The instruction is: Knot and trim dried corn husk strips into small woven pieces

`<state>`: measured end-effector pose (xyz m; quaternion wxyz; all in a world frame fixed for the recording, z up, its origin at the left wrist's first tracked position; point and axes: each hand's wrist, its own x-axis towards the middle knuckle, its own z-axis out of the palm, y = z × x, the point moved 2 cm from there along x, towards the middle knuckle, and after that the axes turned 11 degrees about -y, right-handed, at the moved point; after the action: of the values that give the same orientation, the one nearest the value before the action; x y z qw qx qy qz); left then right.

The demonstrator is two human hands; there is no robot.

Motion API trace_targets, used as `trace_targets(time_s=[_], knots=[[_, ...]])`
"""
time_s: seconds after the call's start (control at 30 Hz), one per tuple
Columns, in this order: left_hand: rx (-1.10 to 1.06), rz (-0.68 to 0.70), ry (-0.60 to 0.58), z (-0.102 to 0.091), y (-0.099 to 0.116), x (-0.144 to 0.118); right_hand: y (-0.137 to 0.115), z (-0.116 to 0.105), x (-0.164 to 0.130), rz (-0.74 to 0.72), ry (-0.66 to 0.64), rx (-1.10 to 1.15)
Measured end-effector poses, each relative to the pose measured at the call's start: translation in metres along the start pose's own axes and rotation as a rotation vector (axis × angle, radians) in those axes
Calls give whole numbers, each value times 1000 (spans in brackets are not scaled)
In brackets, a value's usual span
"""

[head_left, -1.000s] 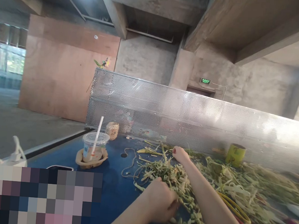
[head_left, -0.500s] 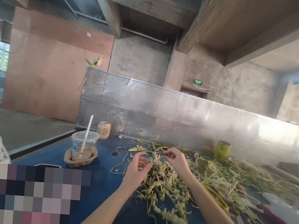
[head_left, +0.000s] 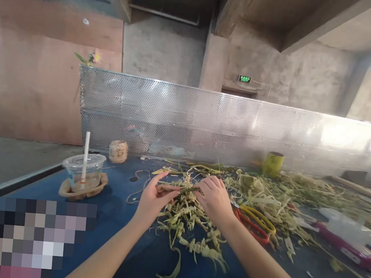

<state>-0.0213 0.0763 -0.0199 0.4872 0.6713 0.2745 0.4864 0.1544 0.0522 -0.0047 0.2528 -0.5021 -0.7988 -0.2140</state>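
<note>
A short green plant strip [head_left: 189, 190] spans the gap between my two hands, above a heap of braided, dried plant strips [head_left: 188, 218] on the blue table [head_left: 113, 240]. My left hand [head_left: 155, 196] pinches the strip's left end between thumb and curled fingers, its index finger pointing up and away. On the other side, my right hand [head_left: 214, 198] is closed over the right end, knuckles upward; its fingertips are partly hidden. One braided length trails from the heap toward me, and a loose curled leaf [head_left: 172, 271] lies in front.
Scissors with red and yellow handles [head_left: 256, 224] lie right of my right wrist. More loose strips [head_left: 274, 197] spread rightward, near a purple-and-clear object [head_left: 347, 244]. A lidded cup [head_left: 83, 171] with a straw, a woven jar [head_left: 118, 151] and a yellow-green container [head_left: 273, 164] stand before the perforated metal screen [head_left: 174, 116].
My hands have come lower and line up across the strip; my right hand has turned knuckles-up and closed more. The view has shifted, showing the scissors' red handle.
</note>
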Motion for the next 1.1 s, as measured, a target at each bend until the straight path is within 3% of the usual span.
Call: trace_targets(time_s=[0.17, 0.33, 0.43, 0.5, 0.57, 0.67, 0.73, 0.8, 0.93, 1.1], knots=[[179, -64, 61, -1, 8, -2, 2, -3, -1, 7, 14, 7], [37, -172, 173, -10, -5, 3, -5, -6, -4, -44, 78, -101], [89, -256, 176, -12, -11, 4, -10, -1, -4, -7, 22, -83], [349, -135, 232, -12, -8, 2, -12, 5, -2, 34, -74, 14], [710, 129, 248, -10, -1, 1, -10, 9, 0, 75, -150, 146], [1191, 522, 173, -5, 8, -3, -5, 9, 3, 114, -179, 387], [1370, 649, 237, -9, 11, -5, -1, 8, 4, 90, -188, 535], [1437, 713, 273, -14, 13, -5, 2, 8, 5, 56, -200, 610], [1476, 810, 179, -17, 12, -6, 6, 13, 5, -24, -285, 541], [1510, 698, -17, -9, 10, -8, 7, 15, 1, -62, -397, 316]])
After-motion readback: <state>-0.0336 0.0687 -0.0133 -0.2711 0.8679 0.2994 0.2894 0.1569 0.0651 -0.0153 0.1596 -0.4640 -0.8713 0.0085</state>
